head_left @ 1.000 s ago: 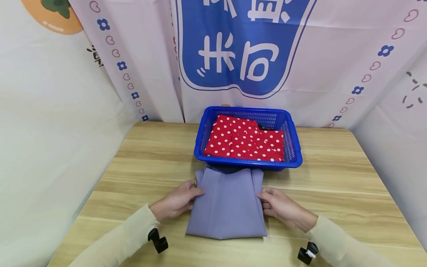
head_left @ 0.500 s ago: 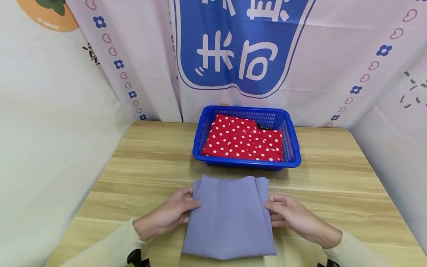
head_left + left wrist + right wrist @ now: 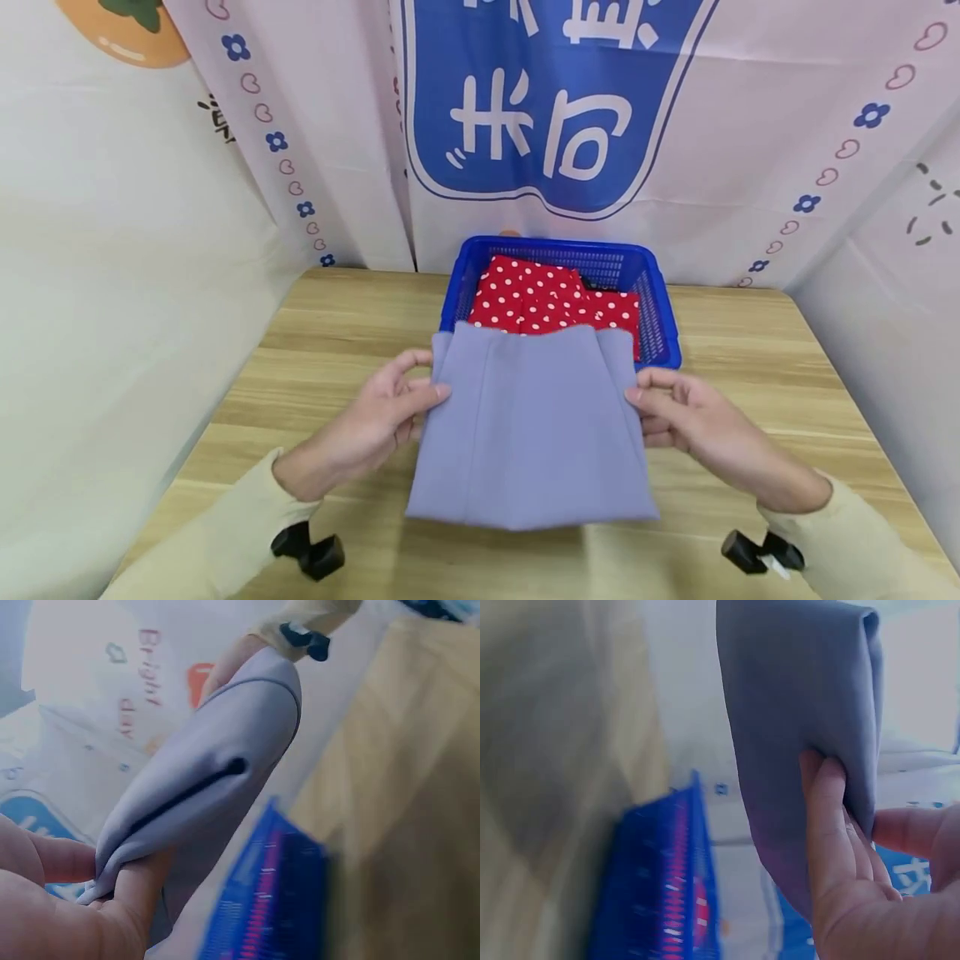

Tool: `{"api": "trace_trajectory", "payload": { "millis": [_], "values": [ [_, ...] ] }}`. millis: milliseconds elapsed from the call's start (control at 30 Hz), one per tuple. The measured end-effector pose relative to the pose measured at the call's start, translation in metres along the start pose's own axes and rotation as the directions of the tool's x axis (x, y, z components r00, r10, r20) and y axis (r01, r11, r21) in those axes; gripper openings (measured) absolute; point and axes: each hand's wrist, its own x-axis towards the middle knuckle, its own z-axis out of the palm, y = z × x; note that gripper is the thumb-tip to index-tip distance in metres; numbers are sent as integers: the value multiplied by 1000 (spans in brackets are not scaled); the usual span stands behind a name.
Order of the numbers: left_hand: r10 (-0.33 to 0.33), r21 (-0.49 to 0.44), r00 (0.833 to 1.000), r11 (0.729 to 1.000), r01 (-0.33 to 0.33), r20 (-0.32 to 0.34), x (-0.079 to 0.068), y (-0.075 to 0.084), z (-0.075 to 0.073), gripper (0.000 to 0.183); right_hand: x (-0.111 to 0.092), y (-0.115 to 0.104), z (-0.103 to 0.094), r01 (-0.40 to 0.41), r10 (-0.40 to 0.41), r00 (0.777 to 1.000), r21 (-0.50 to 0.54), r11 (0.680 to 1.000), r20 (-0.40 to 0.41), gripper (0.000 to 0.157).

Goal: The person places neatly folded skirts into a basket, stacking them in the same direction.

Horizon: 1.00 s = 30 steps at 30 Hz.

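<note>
A folded grey-purple cloth (image 3: pixel 532 425) hangs between my two hands, raised above the table and overlapping the basket's front in the head view. My left hand (image 3: pixel 378 417) pinches its left side, thumb on top and fingers beneath. On the opposite side my right hand (image 3: pixel 701 421) pinches the edge the same way. In the left wrist view the folded layers of the cloth (image 3: pixel 202 757) show edge-on, with a dark gap between them. The right wrist view shows my fingers (image 3: pixel 829 825) pressed against the underside of the cloth (image 3: pixel 795 697).
Behind the cloth, a blue plastic basket (image 3: pixel 663 325) stands at the back of the wooden table (image 3: pixel 360 325). Red cloth with white dots (image 3: pixel 536 292) lies folded inside it, beside a small dark item. A printed white curtain (image 3: pixel 720 150) hangs right behind the table.
The cloth first came back toward me, away from the basket, then rose off the table and forward over the basket's front. Both hands kept their pinch on it throughout.
</note>
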Motion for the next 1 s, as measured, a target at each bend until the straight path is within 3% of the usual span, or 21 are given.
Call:
{"api": "trace_trajectory", "payload": {
  "millis": [167,300,467,667,833,1000],
  "values": [
    [44,-5,998,999,-45,-48,38,27,-7,50,22,-24,-18,80,-75,994,53,995,-80,22],
    [70,-2,992,998,-70,-103,79,36,-14,50,49,-31,-36,113,-93,979,101,988,-182,23],
    [83,24,978,996,-80,-190,127,34,-19,53,82,-30,-59,53,-34,941,49,997,-336,38],
    [72,94,954,994,-47,-290,176,30,-23,54,110,-20,-83,-27,27,908,5,1000,-417,47],
    [78,151,927,988,-23,-368,204,27,-24,47,130,-10,-92,-45,34,892,-15,999,-451,44],
    [53,179,912,984,23,-407,216,17,-30,44,140,1,-93,-81,39,884,-69,994,-466,43]
  ]
}}
